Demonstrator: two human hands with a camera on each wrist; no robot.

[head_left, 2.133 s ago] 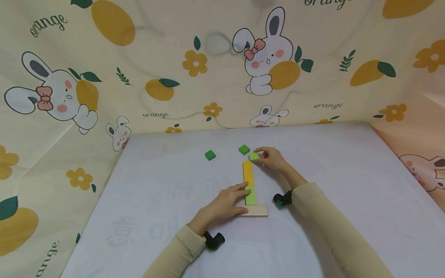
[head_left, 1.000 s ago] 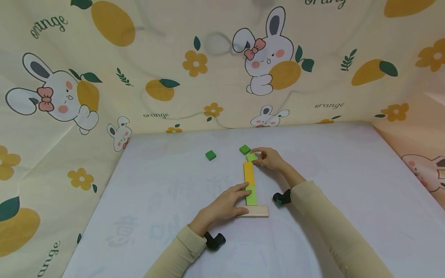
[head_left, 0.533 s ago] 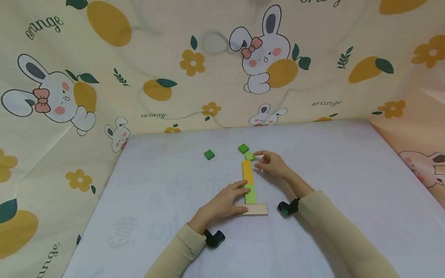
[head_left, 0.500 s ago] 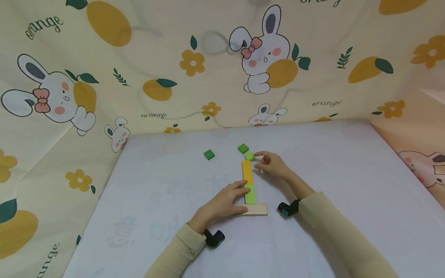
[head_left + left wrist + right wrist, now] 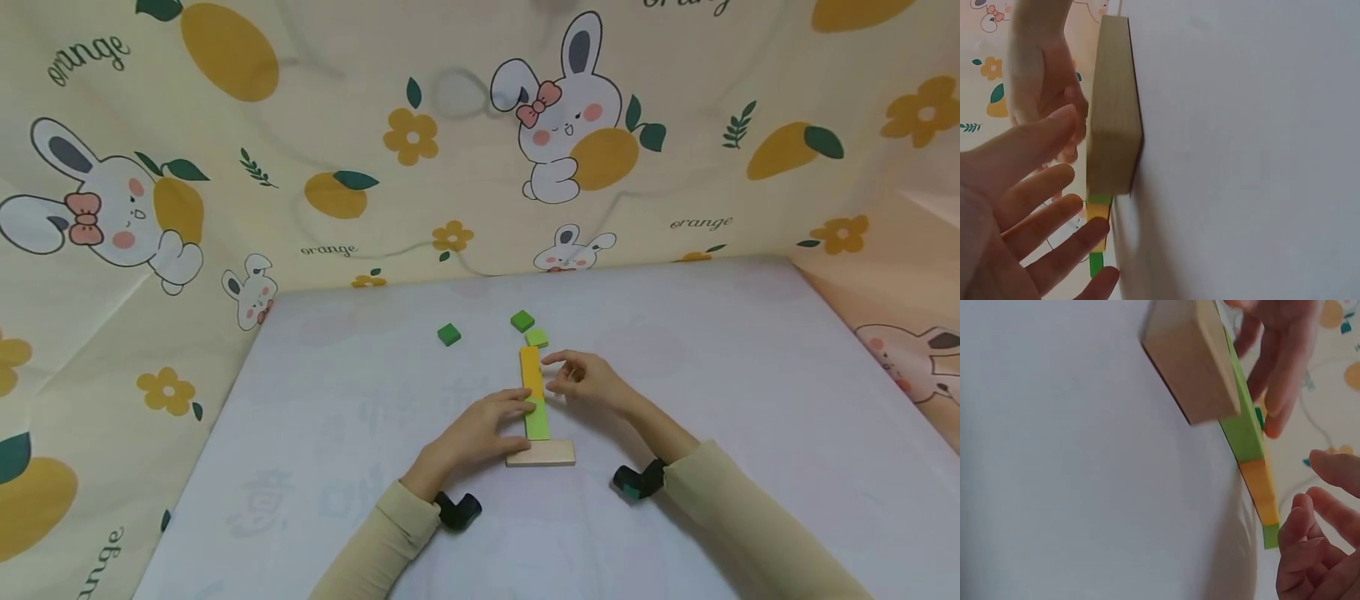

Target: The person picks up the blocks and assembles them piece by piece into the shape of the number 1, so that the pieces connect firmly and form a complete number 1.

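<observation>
A pale wooden block (image 5: 551, 454) lies crosswise on the table, nearest the person. From it a light green block (image 5: 537, 425) and a yellow block (image 5: 530, 367) run away in line. A small yellow-green block (image 5: 537, 337) sits at the far end of the yellow one. My left hand (image 5: 480, 429) spreads its fingers over the left side of this row, its thumb by the wooden block; whether the fingertips press cannot be told. To the right of the yellow block my right hand (image 5: 596, 385) is loosely bent and holds nothing.
Beyond the row lie a green square block (image 5: 522, 321) and, farther left, a darker green block (image 5: 448, 334). The white table (image 5: 337, 358) ends at a curtain (image 5: 465, 167) printed with rabbits and oranges. Both wrists wear black cameras (image 5: 459, 512).
The right hand slid the small yellow-green block leftward to the yellow block's end, released it, and drew back toward the person. The left hand has stayed at the row.
</observation>
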